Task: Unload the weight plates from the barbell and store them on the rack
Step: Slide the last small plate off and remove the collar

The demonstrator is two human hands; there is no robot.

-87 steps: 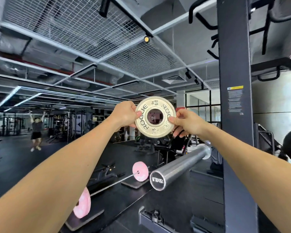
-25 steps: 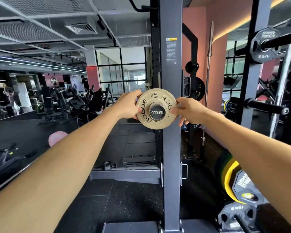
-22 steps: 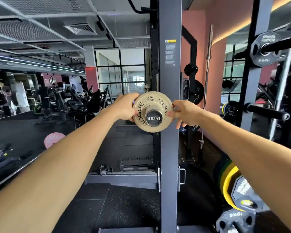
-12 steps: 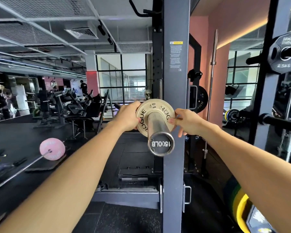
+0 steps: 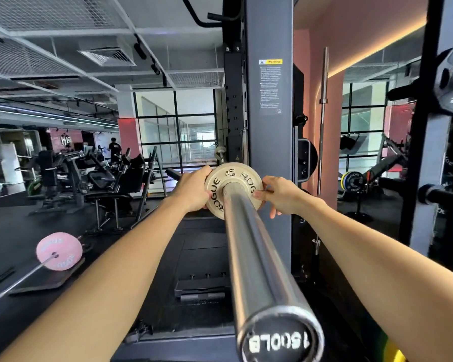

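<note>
The person's left hand and right hand are gripping the rim of the small pale plate, sitting far along the steel sleeve, which arguably needs seating fully before letting go.

Off to my left a pink plate sits on a thin bar lying on the dark floor. Beyond it stand black exercise machines, with a person in black far back by the tall windows.
</note>
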